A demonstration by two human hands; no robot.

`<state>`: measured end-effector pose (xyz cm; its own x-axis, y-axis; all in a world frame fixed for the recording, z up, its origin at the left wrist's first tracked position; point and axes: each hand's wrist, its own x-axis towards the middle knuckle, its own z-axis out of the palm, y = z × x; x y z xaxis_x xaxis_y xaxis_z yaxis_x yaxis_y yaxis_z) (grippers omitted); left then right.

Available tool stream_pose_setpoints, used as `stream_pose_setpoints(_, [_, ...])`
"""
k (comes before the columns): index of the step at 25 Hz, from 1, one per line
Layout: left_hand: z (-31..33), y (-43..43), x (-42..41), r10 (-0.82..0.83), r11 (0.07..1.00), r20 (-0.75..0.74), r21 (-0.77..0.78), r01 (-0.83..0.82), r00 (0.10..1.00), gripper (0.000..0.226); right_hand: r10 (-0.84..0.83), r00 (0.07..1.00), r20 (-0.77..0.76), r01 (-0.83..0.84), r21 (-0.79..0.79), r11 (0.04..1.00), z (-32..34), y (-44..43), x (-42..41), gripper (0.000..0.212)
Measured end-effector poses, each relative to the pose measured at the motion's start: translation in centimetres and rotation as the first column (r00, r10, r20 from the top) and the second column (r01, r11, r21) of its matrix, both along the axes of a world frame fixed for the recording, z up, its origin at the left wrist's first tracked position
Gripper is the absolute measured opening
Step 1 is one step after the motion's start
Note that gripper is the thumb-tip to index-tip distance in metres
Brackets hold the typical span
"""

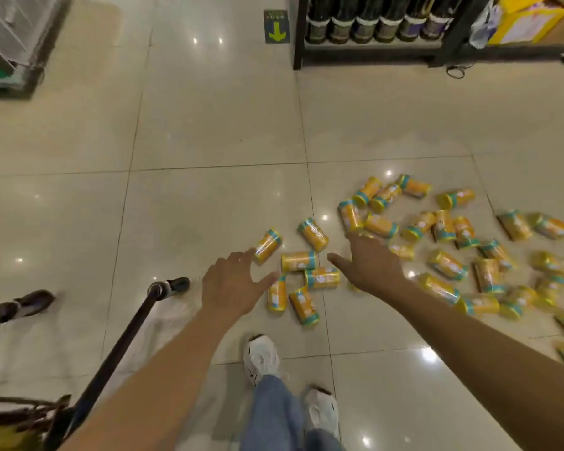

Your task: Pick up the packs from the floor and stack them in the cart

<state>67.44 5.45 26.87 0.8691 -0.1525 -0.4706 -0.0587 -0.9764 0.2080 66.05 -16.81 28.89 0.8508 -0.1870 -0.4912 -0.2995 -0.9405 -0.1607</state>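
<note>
Several yellow packs with teal bands lie scattered on the shiny tiled floor, the nearest cluster (298, 261) straight ahead and a bigger spread (450, 265) to the right. My left hand (230, 283) reaches out above the floor with fingers spread, just left of the near cluster and holding nothing. My right hand (370, 265) stretches forward over the packs, fingers straight and empty. The cart (88, 395) shows at the lower left: a dark frame bar and a basket corner with yellow packs inside.
A dark shelf (372, 52) with bottles stands at the back right, with yellow boxes (528, 21) beside it. A crate stack (10, 43) fills the far left corner. My white shoes (261, 358) stand on the tiles below my arms. Cart wheels (173, 286) rest left of my hands.
</note>
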Motion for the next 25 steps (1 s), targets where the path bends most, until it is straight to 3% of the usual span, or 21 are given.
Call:
stream_pose_setpoints(2, [-6.4, -0.7, 1.7, -0.006, 1.000, -0.003, -0.015, 0.006, 1.000, 0.095, -0.020, 0.999, -0.050, 0.021, 0.014, 1.000, -7.0, 0.0, 1.1, 0.060])
stream_pose_setpoints(6, [-19.4, -1.3, 2.9, 0.002, 0.999, -0.088, -0.045, -0.006, 0.996, 0.079, -0.103, 0.985, -0.141, 0.112, 0.059, 0.992, -19.7, 0.8, 1.3, 0.058])
stream_pose_setpoints(11, [-34.3, -1.7, 1.5, 0.141, 0.989, -0.221, -0.022, -0.150, 0.965, 0.082, -0.159, 0.953, -0.257, 0.184, 0.077, 0.980, -33.8, 1.0, -0.2, 0.058])
stream_pose_setpoints(15, [-44.7, -2.6, -0.6, 0.168, 0.983, -0.235, -0.027, -0.179, 0.957, 0.081, -0.167, 0.934, -0.317, 0.202, 0.082, 0.976, -44.0, 1.5, -1.8, 0.058])
stream_pose_setpoints(20, [-52.0, -3.6, -1.9, 0.222, 0.959, -0.200, -0.130, -0.250, 0.954, 0.093, -0.184, 0.929, -0.321, 0.243, 0.156, 0.957, -51.7, 2.0, -3.8, 0.071])
stream_pose_setpoints(25, [-54.6, -4.2, -2.1, 0.313, 0.911, -0.141, -0.237, -0.339, 0.939, 0.099, -0.197, 0.944, -0.265, 0.255, 0.208, 0.944, -54.6, 2.1, -4.8, 0.074])
